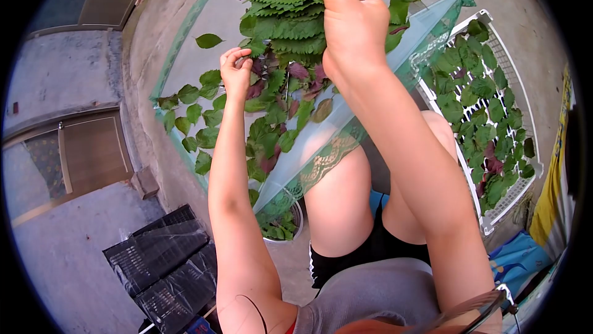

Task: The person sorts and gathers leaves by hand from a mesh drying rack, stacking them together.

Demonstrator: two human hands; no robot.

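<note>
My right hand (358,22) is closed around the stems of a thick stack of green perilla leaves (287,22), their serrated edges layered one over another. Lower and to the left, my left hand (236,73) is pinched, with a small perilla leaf (254,46) at its fingertips. Loose green and purple perilla leaves (265,133) lie beneath both hands on a pale mesh cover (197,16) with teal lace trim. One edge of this cover drapes over my thigh. Part of the pile is hidden behind my left forearm and the stack.
A white plastic crate (530,125) with more perilla leaves stands to the right. Beneath the cover near my knee is a white tub (301,226) holding leaves. Black plastic-wrapped crates (164,260) sit at lower left, and a blue patterned cloth (522,263) lies at lower right.
</note>
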